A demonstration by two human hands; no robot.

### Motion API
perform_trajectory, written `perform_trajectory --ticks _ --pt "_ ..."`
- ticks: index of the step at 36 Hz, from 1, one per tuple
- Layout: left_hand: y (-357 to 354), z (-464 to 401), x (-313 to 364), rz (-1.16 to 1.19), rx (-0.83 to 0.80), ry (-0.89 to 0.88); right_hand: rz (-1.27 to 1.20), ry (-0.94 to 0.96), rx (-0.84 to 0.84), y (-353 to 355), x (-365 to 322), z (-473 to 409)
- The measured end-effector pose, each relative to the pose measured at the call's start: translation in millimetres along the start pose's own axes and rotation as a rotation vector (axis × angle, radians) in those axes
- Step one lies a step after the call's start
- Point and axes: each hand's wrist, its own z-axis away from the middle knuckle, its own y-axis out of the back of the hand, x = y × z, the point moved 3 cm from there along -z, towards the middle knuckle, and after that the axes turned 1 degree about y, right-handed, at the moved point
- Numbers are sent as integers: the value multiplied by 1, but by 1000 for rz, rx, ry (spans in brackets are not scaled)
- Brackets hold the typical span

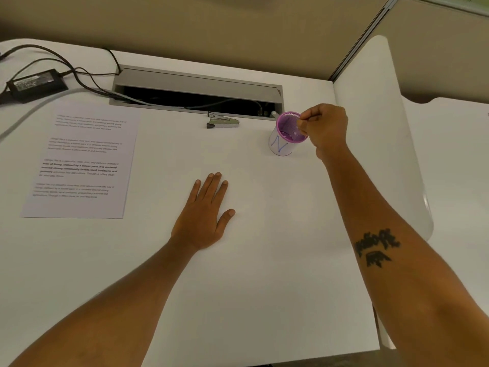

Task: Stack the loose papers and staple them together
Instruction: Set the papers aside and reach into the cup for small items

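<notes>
A printed sheet of paper (79, 165) lies flat at the left of the white desk (264, 234); whether more sheets lie under it I cannot tell. A small silver stapler (223, 121) rests near the desk's far edge, in front of the cable slot. My left hand (203, 215) lies flat on the desk, palm down, fingers spread, holding nothing. My right hand (324, 128) hovers at a purple mesh cup (281, 147) wrapped in a white label. Its thumb and fingers are pinched together over the cup's opening. Anything small between the fingertips is too tiny to make out.
A grey cable slot (195, 91) runs along the back of the desk, with cables coming out to the left. A black power adapter (37, 83) sits at the far left. A white divider panel (378, 128) stands at the desk's right edge.
</notes>
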Motion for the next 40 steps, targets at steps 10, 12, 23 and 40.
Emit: perform_trajectory --ticks 10,12,23,40 --pt "0 0 0 -5 -12 9 130 135 22 -2 -4 -8" --pt "0 0 0 -3 -13 11 126 127 25 -2 -4 -9" --pt "1 0 0 -5 -23 11 103 124 14 -1 -1 -8" --pt "0 0 0 -19 -3 -1 -7 -11 -126 -39 58 130"
